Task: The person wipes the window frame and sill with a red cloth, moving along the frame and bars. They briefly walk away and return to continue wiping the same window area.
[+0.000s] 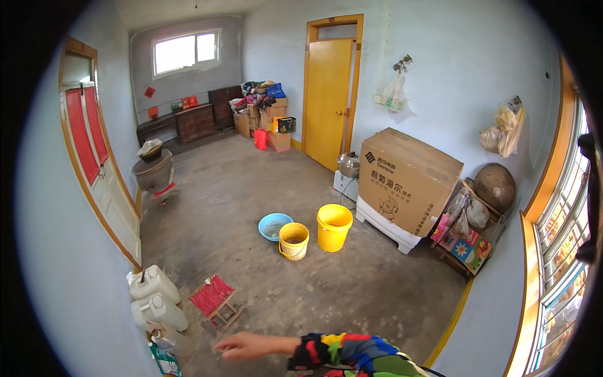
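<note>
My right hand point(242, 345) reaches leftward across the bottom of the view, out of a multicoloured patterned sleeve point(348, 351). It looks slightly blurred, and I see nothing held in its fingers. Nearest to it is a small folding stool point(213, 295) with a red woven seat, standing apart from the hand on the concrete floor. Farther ahead are a blue basin point(273, 226) with what looks like water in it, a small pale-yellow bucket point(294, 242) and a larger yellow bucket point(333, 235). My left hand is out of view.
White plastic jerrycans point(162, 311) line the left wall beside a door point(113, 207). To the right, a large cardboard carton point(407, 181) rests on a white base. A ceramic vat point(153, 172), stacked boxes point(279, 140) and a yellow door point(327, 94) stand farther back.
</note>
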{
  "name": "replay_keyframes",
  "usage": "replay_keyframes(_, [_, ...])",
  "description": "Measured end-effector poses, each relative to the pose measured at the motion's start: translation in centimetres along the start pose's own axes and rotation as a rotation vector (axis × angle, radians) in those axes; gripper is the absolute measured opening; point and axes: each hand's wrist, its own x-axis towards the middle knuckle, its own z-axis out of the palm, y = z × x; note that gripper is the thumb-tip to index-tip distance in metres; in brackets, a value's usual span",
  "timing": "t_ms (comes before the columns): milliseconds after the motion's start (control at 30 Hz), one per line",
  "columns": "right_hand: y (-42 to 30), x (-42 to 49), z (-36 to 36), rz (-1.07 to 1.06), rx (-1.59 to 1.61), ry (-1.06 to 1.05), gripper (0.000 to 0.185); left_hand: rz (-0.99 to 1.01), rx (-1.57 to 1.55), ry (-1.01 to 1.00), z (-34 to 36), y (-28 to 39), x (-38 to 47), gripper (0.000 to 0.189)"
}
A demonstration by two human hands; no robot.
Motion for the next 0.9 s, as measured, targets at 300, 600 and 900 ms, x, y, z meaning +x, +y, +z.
replay_keyframes(300, [4.7, -24.6, -17.3, 0.534, 0.306, 0.948, 0.034, -0.076, -0.206, -0.107, 7.2, -7.0, 3.4, 0.049])
replay_keyframes(600, [10.5, -29.0, -26.7, 0.697, 0.418, 1.164, 0.026, -0.474, -0.614, -0.199, 21.4, -12.2, 11.1, 0.057])
replay_keyframes(900, [18.7, -18.8, -40.4, 0.746, 0.442, 1.196, 0.025, -0.485, -0.576, -0.165, 32.3, -17.6, 30.4, 0.058])
